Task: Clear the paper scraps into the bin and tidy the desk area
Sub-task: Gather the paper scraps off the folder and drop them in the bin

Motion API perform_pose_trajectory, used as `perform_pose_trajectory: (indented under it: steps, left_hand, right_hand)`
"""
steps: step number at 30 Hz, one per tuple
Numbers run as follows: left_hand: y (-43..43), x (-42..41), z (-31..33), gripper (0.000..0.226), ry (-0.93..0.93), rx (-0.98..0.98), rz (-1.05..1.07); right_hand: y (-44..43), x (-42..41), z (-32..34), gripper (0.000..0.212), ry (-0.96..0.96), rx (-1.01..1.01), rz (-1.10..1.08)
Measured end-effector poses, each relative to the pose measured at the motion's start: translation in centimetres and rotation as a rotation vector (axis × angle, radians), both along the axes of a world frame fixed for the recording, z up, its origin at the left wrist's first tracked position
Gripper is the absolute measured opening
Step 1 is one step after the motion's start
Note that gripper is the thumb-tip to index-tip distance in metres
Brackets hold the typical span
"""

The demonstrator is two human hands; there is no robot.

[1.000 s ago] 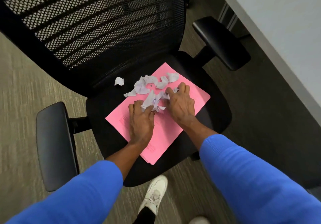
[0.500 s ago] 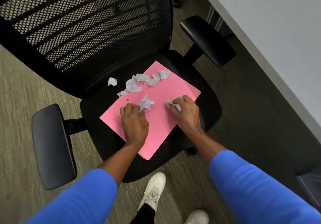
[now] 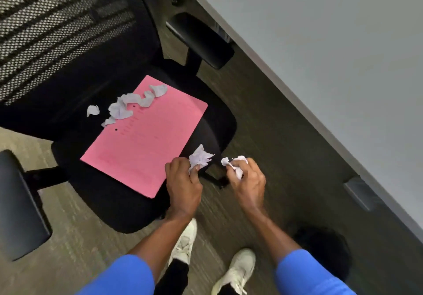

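A view from above onto a black office chair (image 3: 128,205) with a mesh back, standing on grey carpet. A pink folder (image 3: 146,139) lies flat on the seat. At its far left corner sits a cluster of crumpled white paper scraps (image 3: 128,108), some on the folder and some on the bare seat; one small scrap (image 3: 93,110) lies apart to the left on the seat.

Two hands with blue sleeves reach in from the near edge. The left hand (image 3: 183,184) is raised over the near right edge of the seat, its fingers curled tight around a crumpled wad of paper (image 3: 200,157) that sticks out above the thumb. The right hand (image 3: 248,182) is just beside it, over the floor, its fingers closed around a second wad (image 3: 235,165).

A pale grey counter (image 3: 332,65) fills the far right. Two white shoes (image 3: 238,269) stand on the carpet below the arms. No bin can be made out.
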State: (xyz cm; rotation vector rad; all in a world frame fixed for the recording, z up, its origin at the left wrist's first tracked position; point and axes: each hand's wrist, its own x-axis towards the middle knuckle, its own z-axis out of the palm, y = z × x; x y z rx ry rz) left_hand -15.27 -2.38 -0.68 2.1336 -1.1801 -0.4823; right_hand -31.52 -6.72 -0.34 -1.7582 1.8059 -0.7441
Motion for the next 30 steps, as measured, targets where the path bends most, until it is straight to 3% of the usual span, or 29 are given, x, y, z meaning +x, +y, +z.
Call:
perform_pose_trajectory:
  steps: [7, 13, 19, 24, 27, 30]
  left_hand:
    - [2.0, -10.3, -1.7, 0.010, 0.033, -0.014, -0.301]
    - [4.7, -19.9, -3.6, 0.006, 0.073, 0.055, -0.483]
    - [8.3, -27.5, -7.5, 0.015, 0.023, 0.258, -0.696]
    - [10.3, -34.3, -10.8, 0.012, -0.048, 0.058, -0.908]
    - [10.5, -37.7, -12.8, 0.020, -0.054, 0.208, -1.019]
    - [10.4, -40.7, -13.8, 0.018, -0.091, 0.198, -1.079]
  right_hand:
    - [6.9, -11.2, -2.5, 0.010, 0.071, 0.179, -0.243]
    - [13.6, -20.5, -5.4, 0.027, 0.114, 0.368, -0.433]
    - [18.8, -27.7, -8.1, 0.020, 0.117, 0.337, -0.612]
    - [23.0, -33.5, -10.7, 0.018, 0.136, 0.360, -0.719]
    - [24.2, -36.3, -12.2, 0.031, 0.191, 0.441, -0.759]
    - [24.7, -38.9, -13.8, 0.030, 0.146, 0.386, -0.798]
